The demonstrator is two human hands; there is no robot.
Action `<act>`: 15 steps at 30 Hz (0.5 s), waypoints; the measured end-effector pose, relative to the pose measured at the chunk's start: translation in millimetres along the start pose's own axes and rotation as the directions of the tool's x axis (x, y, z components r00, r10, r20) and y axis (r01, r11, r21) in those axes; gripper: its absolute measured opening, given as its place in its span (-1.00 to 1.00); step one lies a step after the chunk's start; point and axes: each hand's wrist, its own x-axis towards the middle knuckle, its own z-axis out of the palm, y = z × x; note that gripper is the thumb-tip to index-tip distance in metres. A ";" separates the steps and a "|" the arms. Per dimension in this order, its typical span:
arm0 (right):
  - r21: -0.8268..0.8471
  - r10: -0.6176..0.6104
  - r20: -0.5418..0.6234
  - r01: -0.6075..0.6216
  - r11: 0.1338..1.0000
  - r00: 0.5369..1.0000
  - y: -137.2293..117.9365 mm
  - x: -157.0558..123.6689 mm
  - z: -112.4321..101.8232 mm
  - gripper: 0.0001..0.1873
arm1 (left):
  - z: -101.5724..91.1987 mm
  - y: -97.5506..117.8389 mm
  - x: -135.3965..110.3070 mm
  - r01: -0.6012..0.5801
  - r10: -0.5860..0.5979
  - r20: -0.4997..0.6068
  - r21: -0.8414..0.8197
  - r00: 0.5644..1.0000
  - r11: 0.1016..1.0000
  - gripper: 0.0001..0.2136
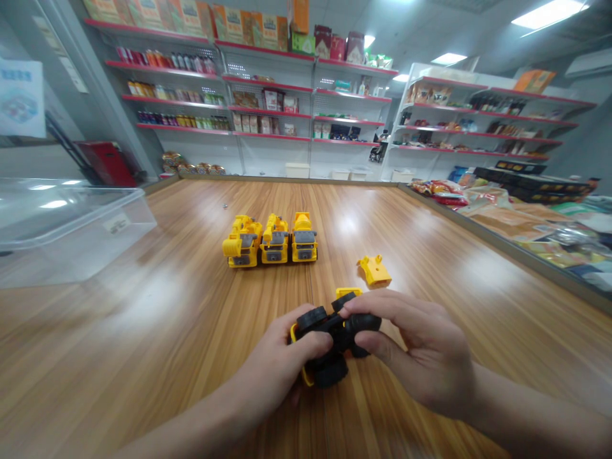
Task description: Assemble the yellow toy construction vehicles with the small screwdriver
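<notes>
Both hands hold a yellow toy truck with black wheels (329, 338), turned wheels up, low over the wooden table (143, 331). My left hand (282, 363) grips its left side with fingers curled round it. My right hand (415, 347) pinches the right wheels with thumb and fingers. A loose yellow truck part (374, 269) lies on the table just beyond my right hand. Farther back, three yellow toy construction trucks (270, 240) stand side by side in a row.
A clear plastic bin (62, 223) sits at the table's left edge. Packaged goods (526, 210) lie along the right side past the table's rim. Store shelves with red edges (268, 108) line the back wall. A tiny dark object (224, 206) lies far back on the table.
</notes>
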 end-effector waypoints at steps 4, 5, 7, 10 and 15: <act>-0.007 -0.012 -0.012 0.012 1.000 1.000 -1.0 0.1 0.6 -0.72 | -0.6 -0.2 -0.1 0.006 -0.006 0.009 0.011 1.000 1.000 -0.76; -0.011 -0.004 -0.022 0.004 1.000 1.000 -0.6 -0.1 0.8 -0.73 | -0.7 -0.2 -0.4 0.007 -0.007 0.007 0.017 1.000 1.000 -0.76; -0.020 0.024 -0.043 -0.025 0.999 0.999 0.8 -0.9 1.3 -0.73 | -0.7 0.2 -0.9 0.009 -0.009 0.000 0.024 1.000 1.000 -0.77; -0.027 0.055 -0.067 -0.057 0.998 0.996 2.6 -2.4 1.7 -0.69 | -0.2 0.9 -1.6 0.008 -0.008 -0.007 0.034 1.000 0.999 -0.78; 0.026 -0.027 -0.019 0.027 0.999 0.999 -1.1 -1.0 0.8 -0.69 | -0.2 0.0 -1.4 0.002 -0.002 -0.004 0.019 1.000 1.000 -0.79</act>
